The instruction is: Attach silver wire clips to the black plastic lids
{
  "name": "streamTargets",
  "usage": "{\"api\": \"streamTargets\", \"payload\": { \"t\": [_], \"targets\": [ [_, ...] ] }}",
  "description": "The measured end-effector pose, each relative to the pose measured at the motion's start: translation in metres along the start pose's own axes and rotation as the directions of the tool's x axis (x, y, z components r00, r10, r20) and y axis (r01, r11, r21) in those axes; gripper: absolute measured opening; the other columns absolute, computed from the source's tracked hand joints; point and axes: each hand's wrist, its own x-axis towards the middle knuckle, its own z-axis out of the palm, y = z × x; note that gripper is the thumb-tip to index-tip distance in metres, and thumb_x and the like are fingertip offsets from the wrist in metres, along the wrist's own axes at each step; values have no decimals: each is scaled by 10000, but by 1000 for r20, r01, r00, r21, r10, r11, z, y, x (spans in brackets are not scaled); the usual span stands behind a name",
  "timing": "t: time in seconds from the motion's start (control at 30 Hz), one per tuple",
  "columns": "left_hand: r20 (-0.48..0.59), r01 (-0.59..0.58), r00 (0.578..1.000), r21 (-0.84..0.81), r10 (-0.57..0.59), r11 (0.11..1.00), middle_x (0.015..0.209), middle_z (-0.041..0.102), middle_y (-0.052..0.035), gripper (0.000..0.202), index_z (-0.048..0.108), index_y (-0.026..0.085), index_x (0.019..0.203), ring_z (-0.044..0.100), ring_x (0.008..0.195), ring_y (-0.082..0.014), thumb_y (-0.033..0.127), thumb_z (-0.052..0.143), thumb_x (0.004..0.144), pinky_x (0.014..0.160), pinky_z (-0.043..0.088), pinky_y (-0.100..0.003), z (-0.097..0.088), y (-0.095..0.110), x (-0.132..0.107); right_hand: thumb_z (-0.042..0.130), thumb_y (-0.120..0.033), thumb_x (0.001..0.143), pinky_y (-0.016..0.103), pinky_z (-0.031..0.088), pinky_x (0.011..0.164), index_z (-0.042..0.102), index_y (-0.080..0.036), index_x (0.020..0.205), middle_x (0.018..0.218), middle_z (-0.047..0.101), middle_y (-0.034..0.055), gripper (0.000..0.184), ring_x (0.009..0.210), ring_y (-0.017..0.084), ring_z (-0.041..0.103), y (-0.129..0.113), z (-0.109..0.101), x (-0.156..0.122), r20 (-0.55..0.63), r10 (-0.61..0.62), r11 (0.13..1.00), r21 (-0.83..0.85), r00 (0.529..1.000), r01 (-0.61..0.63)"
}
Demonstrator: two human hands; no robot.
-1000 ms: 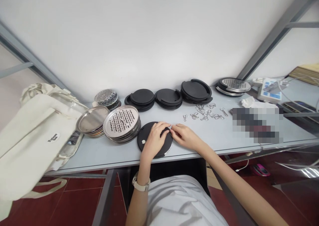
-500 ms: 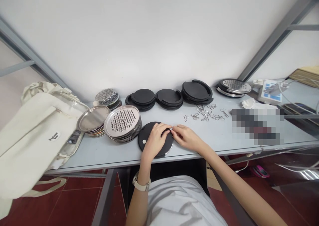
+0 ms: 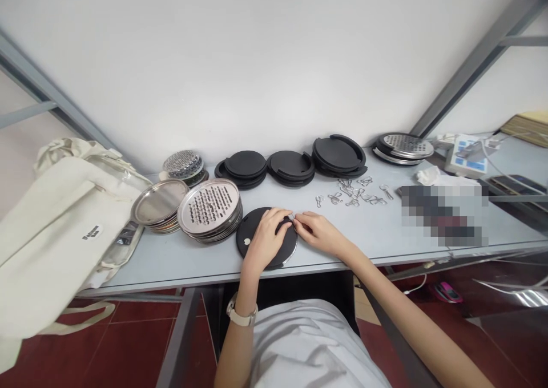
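Observation:
A round black case (image 3: 248, 228) with a small white mark lies flat near the table's front edge, a silvery rim showing along its right side. My left hand (image 3: 272, 231) rests over the case, its fingers bent down at the far edge and its thumb on top. At the case's right edge, my right hand (image 3: 317, 231) pinches with thumb and fingertips. A small silvery metal piece (image 3: 291, 217) shows between the two hands' fingertips; its full shape is hidden. Left of the case stands a stack of round metal grater plates (image 3: 209, 205).
Plain metal discs (image 3: 158, 202) and smaller grater plates (image 3: 183, 164) are stacked at the left. Black round holders (image 3: 246, 165) line the wall. Several metal clips (image 3: 353, 191) lie beyond my right hand. A cream bag (image 3: 55, 222) covers the left end; more assembled graters (image 3: 405, 146) sit right.
The fingertips of both hands shift slightly at the case's right edge. The case stays in place on the table, and the view tilts a little.

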Motion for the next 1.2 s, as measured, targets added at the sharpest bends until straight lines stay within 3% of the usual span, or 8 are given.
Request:
{"api": "streamTargets", "payload": {
  "t": [1.2],
  "targets": [
    [6, 39, 999, -92, -39, 995, 1063, 598, -56, 234, 602, 201, 1081, 587, 984, -193, 109, 490, 898, 905, 484, -351, -2, -1, 0, 407, -221, 927, 254, 324, 564, 379, -214, 695, 625, 417, -24, 234, 576, 138, 408, -7, -3, -3, -51, -7, 998, 60, 999, 10]
  ]
}}
